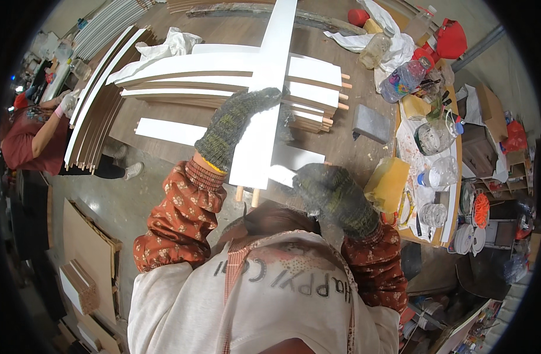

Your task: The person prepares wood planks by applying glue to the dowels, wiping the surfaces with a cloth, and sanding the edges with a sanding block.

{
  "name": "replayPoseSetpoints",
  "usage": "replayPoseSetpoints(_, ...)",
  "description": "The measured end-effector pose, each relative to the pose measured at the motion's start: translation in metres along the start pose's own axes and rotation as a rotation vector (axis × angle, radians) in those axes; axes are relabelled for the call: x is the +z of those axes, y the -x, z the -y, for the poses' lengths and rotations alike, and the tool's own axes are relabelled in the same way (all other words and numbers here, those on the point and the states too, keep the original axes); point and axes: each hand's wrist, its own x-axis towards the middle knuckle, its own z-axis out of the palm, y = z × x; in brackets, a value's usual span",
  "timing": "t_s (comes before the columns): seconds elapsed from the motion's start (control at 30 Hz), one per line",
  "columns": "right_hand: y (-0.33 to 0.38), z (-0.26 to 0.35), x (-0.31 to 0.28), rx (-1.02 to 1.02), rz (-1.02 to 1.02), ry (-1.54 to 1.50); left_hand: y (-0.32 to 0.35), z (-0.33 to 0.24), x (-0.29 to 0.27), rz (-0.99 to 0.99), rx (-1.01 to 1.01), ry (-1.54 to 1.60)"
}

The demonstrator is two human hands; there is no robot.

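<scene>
Desk: the brown desk (317, 50) carries the load; rest the far end of your work on it if it starts to waver.
Held white board: your long white board (273, 62) runs away from you, above the stacked boards (315, 74), near end toward your chest. Hold it steady along its length.
Left hand: your gloved left hand (229, 127) clasps the board's left side, digits over its upper face. Grip firmly without denting the white surface.
Right hand: your gloved right hand (338, 197) is blurred, fingers curled beside the near end; I cannot tell whether it pinches the white piece (283, 175) at its fingertips. Use light, even contact.
Wooden dowels: two dowels (256, 197) jut from the near end; avoid snagging your glove or knocking them sideways.
</scene>
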Motion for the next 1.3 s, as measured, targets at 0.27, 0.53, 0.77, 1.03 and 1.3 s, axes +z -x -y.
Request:
replayPoseSetpoints(0.27, -0.014, 0.024, -0.025, 0.271, -0.06, -0.117, -0.004, 0.02, -0.014, 0.05, 0.349, -0.085)
replayPoseSetpoints(0.53, 0.0, 0.018, -0.004, -0.043, 0.01, 0.236, 0.002, -0.003, 0.002, -0.072, 0.231, -0.162)
replayPoseSetpoints(0.77, -0.018, 0.02, -0.018, 0.108, 0.111, 0.258, 0.007, -0.003, 0.004, -0.079, 0.388, -0.306)
replayPoseSetpoints(1.03, -0.008, 0.022, -0.013, 0.079, 0.016, 0.145, 0.003, -0.003, 0.004, -0.056, -0.016, 0.062)
replayPoseSetpoints(1.3, -0.014, 0.023, -0.017, 0.115, 0.131, -0.051, -0.005, 0.02, -0.007, -0.011, 0.011, -0.124)
